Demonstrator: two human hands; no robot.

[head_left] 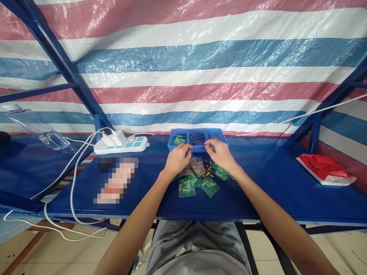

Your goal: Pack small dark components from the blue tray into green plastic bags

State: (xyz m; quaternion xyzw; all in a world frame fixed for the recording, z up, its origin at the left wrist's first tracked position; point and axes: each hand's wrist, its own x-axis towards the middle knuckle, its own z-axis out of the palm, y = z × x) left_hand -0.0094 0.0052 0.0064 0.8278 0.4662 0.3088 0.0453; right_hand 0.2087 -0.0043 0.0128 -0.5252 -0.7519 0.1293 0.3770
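Observation:
My left hand (177, 158) and my right hand (219, 152) hover close together over a pile of small green plastic bags (197, 181) and tiny dark screws (208, 168) on the blue table (258, 191). Both hands have fingers curled, pinching toward each other near the front edge of a blue compartment tray (197, 138). What each pinches is too small to make out. The tray holds a green bag in its left cell and a few dark screws in the middle one.
A white power strip (122, 145) with plugs and white cables sits to the left, with a clear plastic bottle (37, 128) further left. A red and white bag (325, 169) lies at the right. Blue frame bars and a striped tarp stand behind.

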